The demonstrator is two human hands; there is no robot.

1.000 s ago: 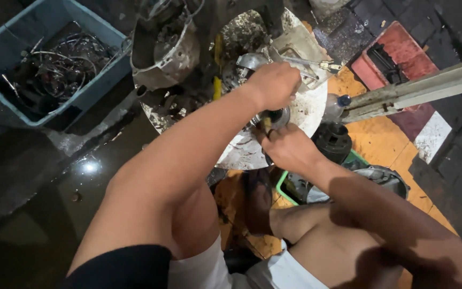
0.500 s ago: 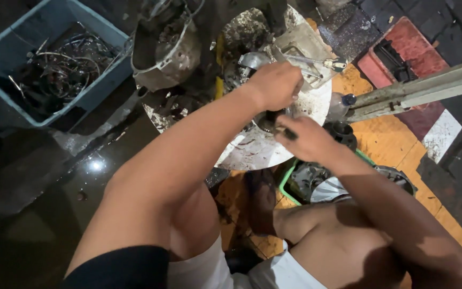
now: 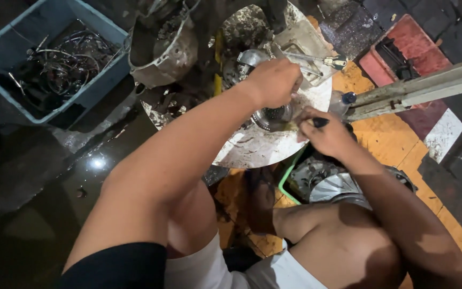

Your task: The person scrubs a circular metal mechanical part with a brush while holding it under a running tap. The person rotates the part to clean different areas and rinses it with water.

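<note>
Greasy round tray [image 3: 252,152] on floor | my left hand [image 3: 274,81] fisted atop metal bearing part [image 3: 271,115] | right hand [image 3: 327,136] pinching dark tool [image 3: 319,122] beside it

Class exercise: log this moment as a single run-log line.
left hand: grips round metal part | right hand: holds dark tool beside part | support: white disc | nearby: blue bin

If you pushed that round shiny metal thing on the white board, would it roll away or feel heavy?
The round metal part looks like solid ribbed steel, so it is probably heavy for its size. It lies flat on the white round board, so it would likely slide rather than roll. The grimy surface suggests grease, so it may be slippery under the left hand.
</note>
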